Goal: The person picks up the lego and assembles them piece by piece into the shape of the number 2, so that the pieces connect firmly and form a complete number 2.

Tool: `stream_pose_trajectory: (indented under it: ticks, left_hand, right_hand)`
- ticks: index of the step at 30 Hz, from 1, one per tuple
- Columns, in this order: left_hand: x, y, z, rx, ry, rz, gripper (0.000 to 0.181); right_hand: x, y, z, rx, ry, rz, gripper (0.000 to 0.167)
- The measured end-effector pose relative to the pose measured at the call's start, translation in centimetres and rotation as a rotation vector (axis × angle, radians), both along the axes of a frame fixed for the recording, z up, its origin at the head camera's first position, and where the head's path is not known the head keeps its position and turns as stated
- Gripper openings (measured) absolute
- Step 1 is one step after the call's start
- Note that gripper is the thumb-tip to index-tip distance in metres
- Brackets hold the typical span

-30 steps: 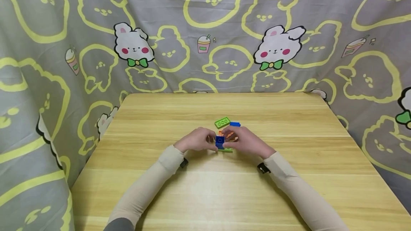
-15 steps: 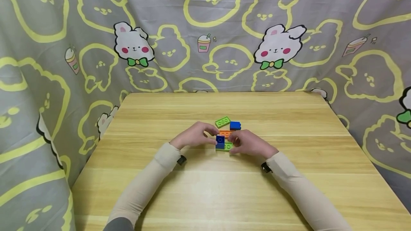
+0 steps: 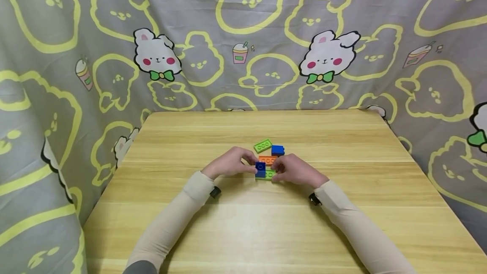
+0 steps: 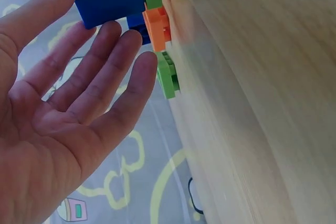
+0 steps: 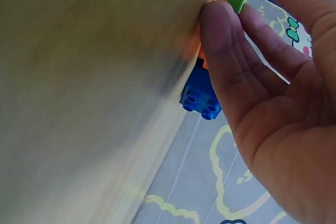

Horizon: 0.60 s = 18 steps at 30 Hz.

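Observation:
A blue toy building block (image 3: 260, 169) stands on the left part of a light green block plate (image 3: 270, 174). My left hand (image 3: 232, 162) holds the blue block at its left end, thumb on the near side and index fingertip at the far side; the other fingers hang loosely bent in the left wrist view. At the plate's right end, my right hand (image 3: 296, 170) pinches it between thumb and fingers. An orange block plate (image 3: 267, 160) lies just behind, partly hidden by the right fingers. Beyond it are another green plate (image 3: 262, 146) and a second blue block (image 3: 277, 150).
The blocks lie on a wooden table (image 3: 243, 231). A grey patterned curtain (image 3: 213, 45) hangs behind the table and along its sides.
My right hand has drawn back rightward from the blue block to the green plate's right end, uncovering the orange plate and far blue block. The left hand has shifted slightly left.

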<state>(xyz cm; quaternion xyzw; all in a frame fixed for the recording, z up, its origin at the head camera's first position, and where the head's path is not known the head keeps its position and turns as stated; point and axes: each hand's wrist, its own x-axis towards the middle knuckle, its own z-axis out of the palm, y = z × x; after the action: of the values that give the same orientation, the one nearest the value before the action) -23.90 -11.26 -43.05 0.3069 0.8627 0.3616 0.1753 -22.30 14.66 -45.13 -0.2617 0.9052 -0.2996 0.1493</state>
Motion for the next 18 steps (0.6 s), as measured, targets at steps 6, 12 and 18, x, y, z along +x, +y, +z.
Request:
stream_pose_trajectory:
  ticks: [6,12,18]
  left_hand:
    - [0.07,0.16,-0.01,0.000,0.009,0.023,0.021]
    - [0.36,0.44,0.21,-0.029,0.000,0.017,0.022]
    - [0.37,0.44,0.00,-0.027,0.003,-0.027,0.035]
  right_hand:
    - [-0.12,-0.16,0.02,-0.010,0.012,0.006,0.028]
    - [-0.12,-0.23,0.03,-0.014,0.008,0.002,0.026]
    - [-0.11,-0.06,-0.13,-0.011,-0.007,0.000,0.025]
